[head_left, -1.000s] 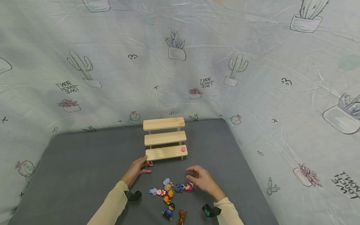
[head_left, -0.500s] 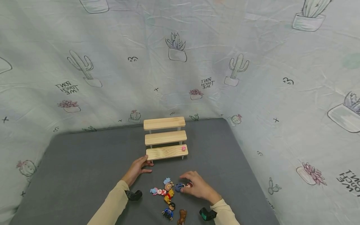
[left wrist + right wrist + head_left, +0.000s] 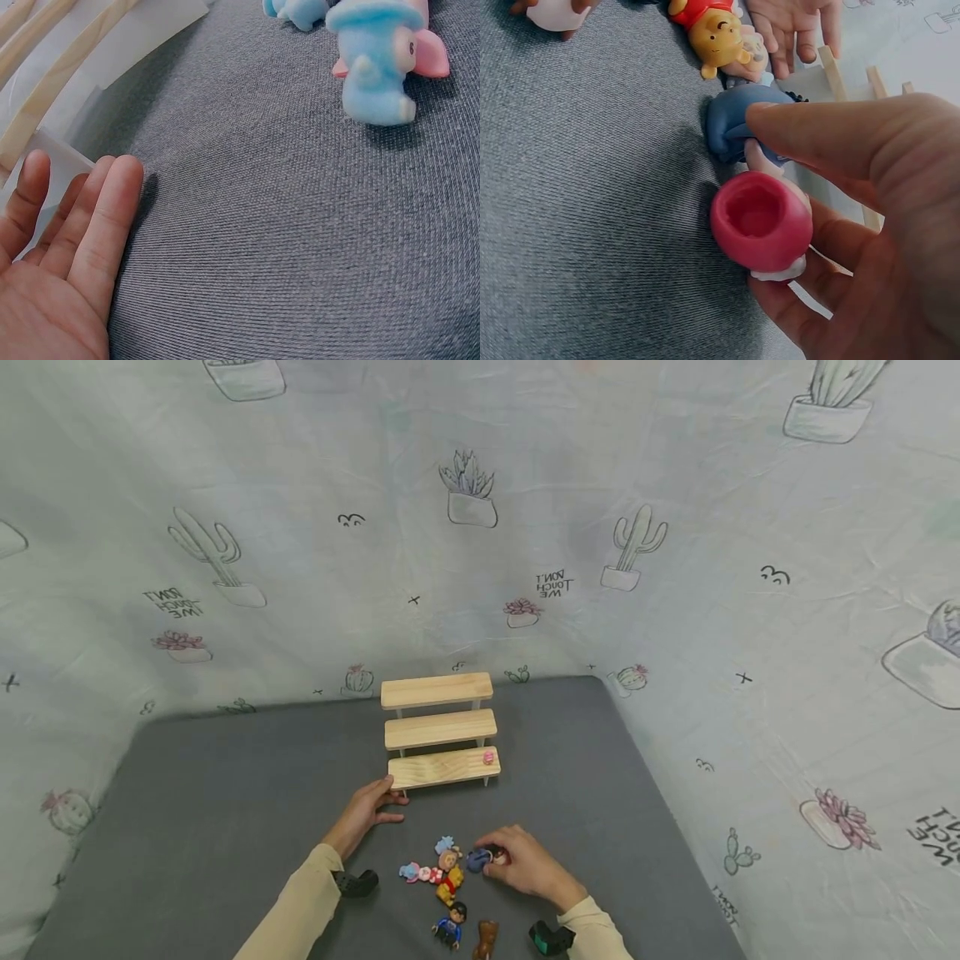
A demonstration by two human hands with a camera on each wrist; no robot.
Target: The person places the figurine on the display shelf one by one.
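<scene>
My right hand [image 3: 525, 864] has its thumb and fingers pinched round a small red figure [image 3: 762, 220], low over the worktop [image 3: 225, 793] beside a blue figure [image 3: 735, 120]. My left hand [image 3: 363, 810] lies flat, fingers straight, against the wooden stepped shelf [image 3: 438, 731]. I judge the work barely begun: one pink figure [image 3: 488, 757] stands on the lowest step, while the other figures [image 3: 446, 881] lie clustered near me. The worktop is grey fabric; cactus-print sheets [image 3: 675, 527] hang all round.
</scene>
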